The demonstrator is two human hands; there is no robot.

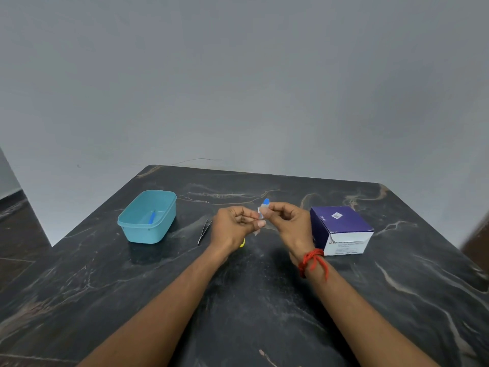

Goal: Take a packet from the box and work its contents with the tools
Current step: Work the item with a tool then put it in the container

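Note:
A small packet (264, 207) with a blue piece showing at its top is held above the middle of the dark marble table (264, 300). My right hand (288, 221) pinches its upper part between thumb and fingers. My left hand (235, 225) pinches its lower edge from the left. The purple and white box (341, 229) stands closed just right of my right hand. Metal tweezers (204, 231) lie on the table left of my left hand. A yellow item (242, 242) is mostly hidden under my left hand.
A teal plastic tub (148, 217) sits at the left with a blue piece (151, 218) lying inside it. The table's far edge meets a grey wall. A red thread is tied around my right wrist (312, 260).

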